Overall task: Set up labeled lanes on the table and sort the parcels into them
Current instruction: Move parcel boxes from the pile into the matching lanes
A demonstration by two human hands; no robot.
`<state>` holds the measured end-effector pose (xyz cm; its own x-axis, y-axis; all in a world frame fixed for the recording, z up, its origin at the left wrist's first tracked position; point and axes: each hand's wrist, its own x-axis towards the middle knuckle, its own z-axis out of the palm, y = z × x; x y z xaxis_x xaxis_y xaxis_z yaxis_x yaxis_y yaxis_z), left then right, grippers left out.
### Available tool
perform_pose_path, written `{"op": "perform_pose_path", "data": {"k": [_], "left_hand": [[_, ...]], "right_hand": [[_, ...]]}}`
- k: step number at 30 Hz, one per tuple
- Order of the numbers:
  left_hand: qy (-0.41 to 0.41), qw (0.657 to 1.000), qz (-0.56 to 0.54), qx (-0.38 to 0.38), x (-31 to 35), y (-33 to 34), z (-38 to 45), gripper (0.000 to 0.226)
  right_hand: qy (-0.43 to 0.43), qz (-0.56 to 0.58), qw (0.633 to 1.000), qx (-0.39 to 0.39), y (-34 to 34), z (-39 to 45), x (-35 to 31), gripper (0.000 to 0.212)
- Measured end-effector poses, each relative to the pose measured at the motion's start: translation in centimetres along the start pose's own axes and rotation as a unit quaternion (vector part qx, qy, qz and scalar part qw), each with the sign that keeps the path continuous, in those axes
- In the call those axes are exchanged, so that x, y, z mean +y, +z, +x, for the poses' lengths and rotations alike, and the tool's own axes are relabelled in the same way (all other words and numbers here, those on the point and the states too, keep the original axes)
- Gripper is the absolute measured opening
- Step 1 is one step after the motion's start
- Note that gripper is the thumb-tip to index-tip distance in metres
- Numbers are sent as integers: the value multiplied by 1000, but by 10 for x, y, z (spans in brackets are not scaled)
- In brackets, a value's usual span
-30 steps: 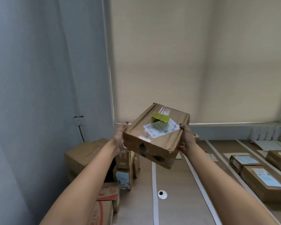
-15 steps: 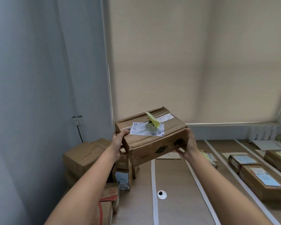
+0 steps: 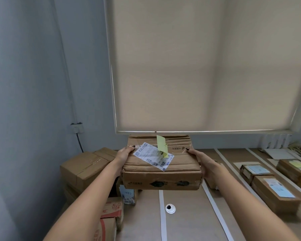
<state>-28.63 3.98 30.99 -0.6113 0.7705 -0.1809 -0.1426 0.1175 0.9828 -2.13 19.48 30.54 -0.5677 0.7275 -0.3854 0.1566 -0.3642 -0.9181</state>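
The cardboard parcel (image 3: 161, 168) is held level in the air above the counter (image 3: 186, 214), between the two hands. The left hand (image 3: 123, 156) grips the parcel's left end, thumb on the top face, fingers curled underneath. The right hand (image 3: 204, 164) grips the right end in the same way, thumb on the top edge.

A white shipping label (image 3: 153, 158) with barcodes lies diagonally on the parcel's top face; its text is too small to read. A yellow sticky note (image 3: 162, 146) stands up from the top face, touching the label. The front wall of the parcel carries dark printed marks, not legible.

White tape strips (image 3: 162, 221) run along the counter and divide it into lanes. The lane to the right holds two brown boxes (image 3: 271, 190), end to end, each with a pale blue label on top. A further box (image 3: 294, 168) with a yellow note lies in the next lane to the right. A round white cable port (image 3: 170, 208) sits in the counter below the parcel.

At the left, stacked cartons (image 3: 83, 168) stand against the wall, with smaller boxes bearing red print (image 3: 109, 216) in front.
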Motion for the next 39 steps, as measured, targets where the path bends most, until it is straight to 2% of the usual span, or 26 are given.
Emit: {"op": "perform_pose_path", "data": {"k": [8, 15, 19, 23, 25, 30, 35, 39], "left_hand": [[-8, 1000, 19, -17, -7, 5, 12, 31], [10, 997, 72, -13, -26, 20, 23, 54], [18, 998, 63, -21, -37, 45, 13, 43], [-12, 998, 58, -34, -46, 75, 6, 38], [1, 998, 60, -30, -50, 99, 0, 25], [40, 996, 70, -34, -73, 191, -19, 36], [22, 996, 53, -65, -100, 330, -49, 37], [-1, 997, 28, -78, -109, 458, -77, 37]], "right_hand": [[-10, -10, 1000, 15, 2, 4, 3, 48], [-15, 21, 999, 47, -14, 6, 24, 32], [-9, 33, 998, 55, -35, 5, 37, 33], [12, 17, 998, 64, -67, -5, 47, 40], [13, 29, 998, 59, -92, -11, 51, 41], [-15, 49, 997, 58, -182, -29, 64, 38], [-22, 54, 995, 81, -321, -55, 73, 48], [-22, 37, 994, 98, -447, -85, 59, 46]]}}
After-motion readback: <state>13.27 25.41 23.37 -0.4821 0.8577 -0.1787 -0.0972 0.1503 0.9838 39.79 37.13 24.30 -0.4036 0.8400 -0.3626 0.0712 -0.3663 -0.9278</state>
